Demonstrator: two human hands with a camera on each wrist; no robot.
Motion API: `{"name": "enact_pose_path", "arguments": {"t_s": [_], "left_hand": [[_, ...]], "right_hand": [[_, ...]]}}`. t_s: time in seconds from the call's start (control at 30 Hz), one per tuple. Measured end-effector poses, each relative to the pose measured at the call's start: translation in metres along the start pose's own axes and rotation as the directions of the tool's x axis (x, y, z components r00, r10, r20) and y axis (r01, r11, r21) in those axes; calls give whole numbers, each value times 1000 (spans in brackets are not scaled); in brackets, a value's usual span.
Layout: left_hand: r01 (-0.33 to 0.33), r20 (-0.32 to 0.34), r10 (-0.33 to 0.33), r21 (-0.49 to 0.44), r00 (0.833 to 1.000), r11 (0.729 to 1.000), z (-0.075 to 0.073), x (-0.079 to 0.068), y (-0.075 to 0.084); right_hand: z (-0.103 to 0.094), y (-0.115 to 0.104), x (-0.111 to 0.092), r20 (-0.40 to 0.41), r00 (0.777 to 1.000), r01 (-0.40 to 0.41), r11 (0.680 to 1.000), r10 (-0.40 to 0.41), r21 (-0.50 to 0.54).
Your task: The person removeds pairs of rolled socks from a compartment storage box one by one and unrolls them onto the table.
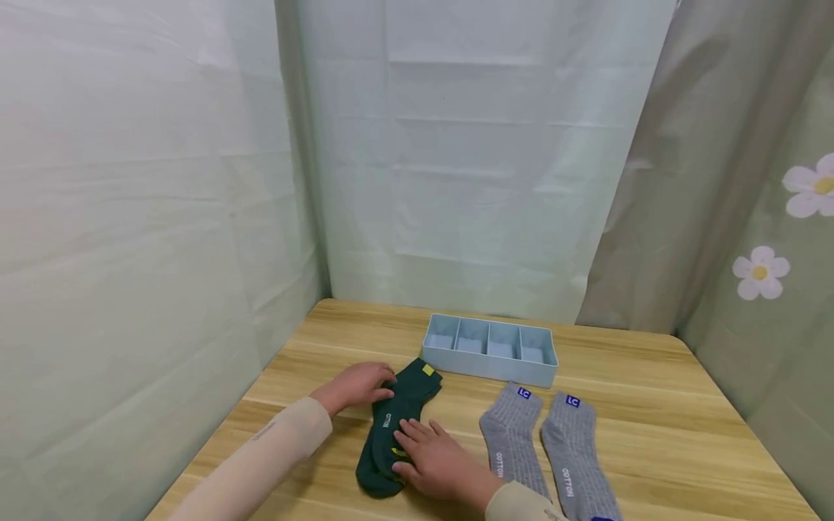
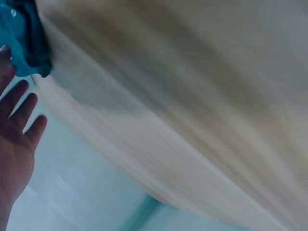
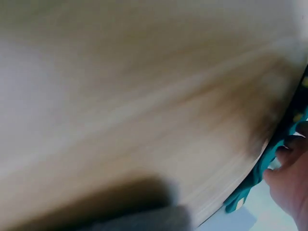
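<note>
Two dark green socks lie one over the other on the table, slanting away from me, with a yellow patch near the cuff and pale lettering. At their left edge is my left hand, its fingertips touching the upper part of the fabric. My right hand rests with extended fingers on the foot end, partly covering a yellow mark. In the left wrist view the left hand shows spread fingers beside the green fabric. The right wrist view has the right hand against the green sock.
Two grey socks with blue patches lie side by side to the right of my right hand. Behind the socks stands a light blue box with several compartments. Pale cloth hangs behind the wooden table and along its sides.
</note>
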State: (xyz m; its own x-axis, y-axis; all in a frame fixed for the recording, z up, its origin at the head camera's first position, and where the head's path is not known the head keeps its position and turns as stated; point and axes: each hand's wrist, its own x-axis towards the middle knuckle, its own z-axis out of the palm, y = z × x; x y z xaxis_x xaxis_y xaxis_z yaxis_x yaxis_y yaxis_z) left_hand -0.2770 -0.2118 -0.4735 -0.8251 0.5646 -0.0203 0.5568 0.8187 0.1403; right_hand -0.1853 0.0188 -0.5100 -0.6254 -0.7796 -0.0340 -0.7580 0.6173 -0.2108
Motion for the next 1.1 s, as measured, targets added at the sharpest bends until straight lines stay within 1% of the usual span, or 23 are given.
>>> {"name": "enact_pose_path", "arguments": {"t_s": [0.07, 0.17, 0.27, 0.33, 0.47, 0.6, 0.67, 0.83, 1.0, 1.1], "left_hand": [[-2, 45, 4, -35, 999, 999, -1, 7, 3], [2, 132, 6, -59, 991, 998, 1, 14, 7], [47, 172, -40, -35, 984, 998, 4, 16, 9], [80, 166, -78, -7, 983, 997, 6, 17, 10], [146, 146, -153, 63, 977, 987, 9, 16, 14], [195, 129, -209, 110, 969, 975, 11, 16, 19], [208, 115, -222, 121, 968, 971, 11, 17, 22], [216, 96, -225, 96, 970, 972, 12, 18, 24], [221, 90, -223, 31, 971, 975, 15, 16, 21], [213, 78, -210, -26, 975, 977, 17, 14, 19]], "right_hand": [[3, -3, 1, 10, 1000, 14, 1000, -14, 6], [4, -4, 1, 37, 999, 24, 1000, -23, -15], [-1, -2, -5, 48, 998, 36, 998, -33, -59], [-5, 2, -9, 56, 998, 46, 995, -41, -83], [-11, 12, -16, 80, 995, 60, 995, -54, -83], [-18, 22, -23, 107, 993, 60, 996, -54, -59], [-21, 26, -27, 113, 992, 55, 997, -49, -48], [-24, 31, -31, 119, 992, 38, 999, -35, -17], [-20, 28, -28, 114, 993, 26, 1000, -26, -2], [-18, 24, -27, 107, 994, 28, 1000, -28, 3]]}}
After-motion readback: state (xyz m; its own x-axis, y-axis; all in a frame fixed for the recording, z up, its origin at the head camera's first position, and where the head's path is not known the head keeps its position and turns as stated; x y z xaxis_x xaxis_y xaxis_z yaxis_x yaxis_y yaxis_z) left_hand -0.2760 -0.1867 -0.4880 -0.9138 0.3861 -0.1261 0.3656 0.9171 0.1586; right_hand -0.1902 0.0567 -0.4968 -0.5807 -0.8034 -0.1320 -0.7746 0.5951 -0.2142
